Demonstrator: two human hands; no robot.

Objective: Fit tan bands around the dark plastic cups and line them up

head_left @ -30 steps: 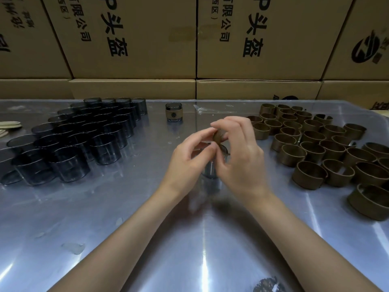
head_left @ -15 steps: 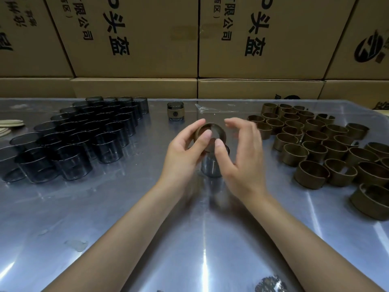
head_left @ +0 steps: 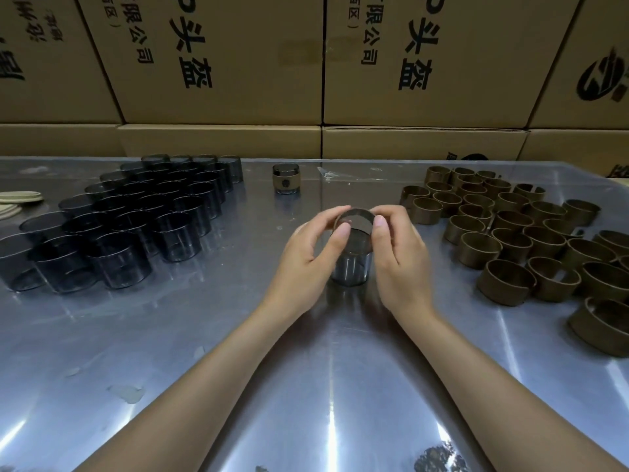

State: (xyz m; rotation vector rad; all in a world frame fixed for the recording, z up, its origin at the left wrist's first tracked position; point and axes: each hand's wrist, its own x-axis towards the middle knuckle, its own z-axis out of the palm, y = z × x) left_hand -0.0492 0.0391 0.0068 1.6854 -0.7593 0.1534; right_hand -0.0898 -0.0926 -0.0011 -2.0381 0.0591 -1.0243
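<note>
A dark see-through cup stands on the metal table in the middle. Right over its rim sits a tan band, a round ring. My left hand pinches the band's left side between thumb and fingers. My right hand pinches its right side the same way. One cup with a band fitted stands alone at the back. Several bare dark cups crowd the left. Several loose tan bands lie on the right.
Stacked cardboard boxes form a wall along the table's far edge. A few pale flat discs lie at the far left edge. A clear scrap of film lies near the back.
The band has come down from a tilted hold above the cup to sit level over its rim. My right hand, spread apart half a second ago, now pinches the band's right side.
</note>
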